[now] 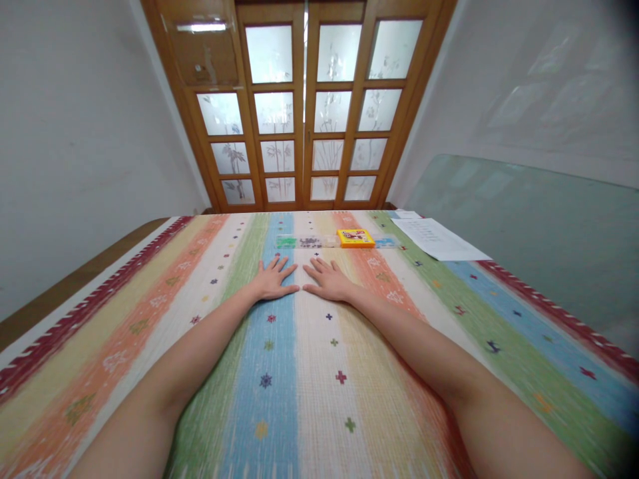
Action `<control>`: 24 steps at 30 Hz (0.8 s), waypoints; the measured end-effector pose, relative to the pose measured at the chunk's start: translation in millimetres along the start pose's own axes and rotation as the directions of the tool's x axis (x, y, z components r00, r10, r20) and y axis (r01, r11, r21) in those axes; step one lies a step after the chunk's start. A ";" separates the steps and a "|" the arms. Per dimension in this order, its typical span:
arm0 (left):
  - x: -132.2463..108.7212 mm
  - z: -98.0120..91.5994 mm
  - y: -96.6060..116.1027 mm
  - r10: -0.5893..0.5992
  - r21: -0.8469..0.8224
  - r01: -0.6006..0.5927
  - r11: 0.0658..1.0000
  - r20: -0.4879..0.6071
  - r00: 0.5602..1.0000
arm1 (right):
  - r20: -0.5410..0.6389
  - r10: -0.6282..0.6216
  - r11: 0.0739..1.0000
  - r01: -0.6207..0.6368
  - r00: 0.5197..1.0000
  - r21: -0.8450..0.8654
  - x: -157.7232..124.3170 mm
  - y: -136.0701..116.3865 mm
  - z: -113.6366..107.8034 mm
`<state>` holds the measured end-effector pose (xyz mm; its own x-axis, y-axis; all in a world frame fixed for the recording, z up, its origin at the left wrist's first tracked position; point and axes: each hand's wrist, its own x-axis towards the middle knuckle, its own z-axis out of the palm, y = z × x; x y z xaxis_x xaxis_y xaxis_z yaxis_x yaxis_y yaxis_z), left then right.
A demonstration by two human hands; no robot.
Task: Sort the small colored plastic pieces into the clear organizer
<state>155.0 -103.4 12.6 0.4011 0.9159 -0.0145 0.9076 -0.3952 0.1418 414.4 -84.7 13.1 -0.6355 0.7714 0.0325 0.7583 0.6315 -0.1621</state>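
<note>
My left hand [273,279] lies flat, palm down, fingers spread, on a striped cloth [150,332] of many colours that covers the table. My right hand [328,279] lies flat beside it, fingers spread too; the two thumbs almost touch. Neither hand holds anything. Just beyond the fingertips lies a long clear plastic box [307,241] with small coloured pieces in compartments. A small yellow box [355,237] sits to the right of it.
A sheet of white paper [439,239] lies at the far right of the cloth. A glass pane [524,226] leans against the right wall. Wooden doors with frosted panes [304,113] stand behind the table.
</note>
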 end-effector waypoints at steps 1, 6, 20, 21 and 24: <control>0.1 0.1 0.0 -0.003 0.000 0.003 1.000 0.001 1.000 | -0.002 -0.003 1.000 0.003 1.000 0.000 -0.4 0.3 -0.6; 0.2 -0.4 1.0 -0.013 0.003 0.013 1.000 -0.003 1.000 | -0.014 -0.012 1.000 0.012 1.000 0.001 -2.5 -1.5 -2.5; -8.6 0.3 1.1 -0.020 -0.007 0.020 1.000 -0.007 1.000 | -0.013 -0.017 1.000 0.017 1.000 0.007 -5.5 -7.9 -1.9; -8.3 0.0 0.6 -0.016 -0.006 0.016 1.000 -0.006 1.000 | -0.016 -0.020 1.000 0.020 1.000 0.005 -5.2 -7.4 -1.9; -6.2 -1.1 -1.5 -0.006 -0.006 0.006 1.000 -0.004 1.000 | -0.019 -0.019 1.000 0.019 1.000 0.007 -4.0 -7.1 -0.8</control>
<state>151.0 -108.5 13.5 0.3949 0.9187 -0.0115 0.9094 -0.3891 0.1472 411.7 -92.3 14.9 -0.6469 0.7607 0.0541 0.7449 0.6455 -0.1685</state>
